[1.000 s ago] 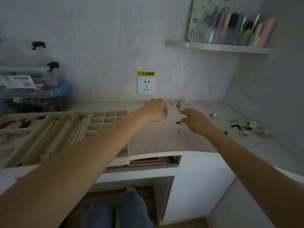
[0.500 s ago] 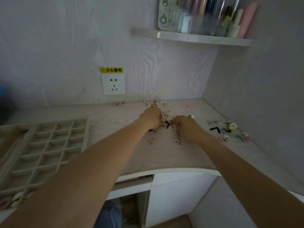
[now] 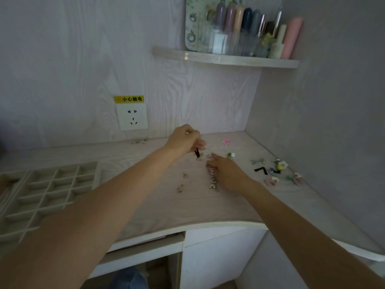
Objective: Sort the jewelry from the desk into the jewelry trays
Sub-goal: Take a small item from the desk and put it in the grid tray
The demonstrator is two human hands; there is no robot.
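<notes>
My left hand (image 3: 184,140) hovers over the middle of the desk (image 3: 162,205) and pinches a small dark jewelry piece (image 3: 197,153) that hangs from its fingers. My right hand (image 3: 227,173) lies low on the desk just to the right, fingers stretched toward small pieces, beside a short row of pale charms (image 3: 213,182). Two small rings (image 3: 180,188) lie loose in front of the left hand. The beige jewelry tray (image 3: 50,188) with a grid of compartments sits at the left edge of the desk.
More pieces lie toward the right corner: a pink flower (image 3: 226,141), a white-green bead (image 3: 231,155), black bows and flower clips (image 3: 275,170). A wall socket (image 3: 132,118) with a yellow label is behind. A shelf (image 3: 225,58) of bottles hangs above. An open drawer shows below the desk edge.
The view has swung right, so less of the trays shows. My left hand has lifted off the desk with the dark piece in its fingers. My right hand has spread flat by the charms.
</notes>
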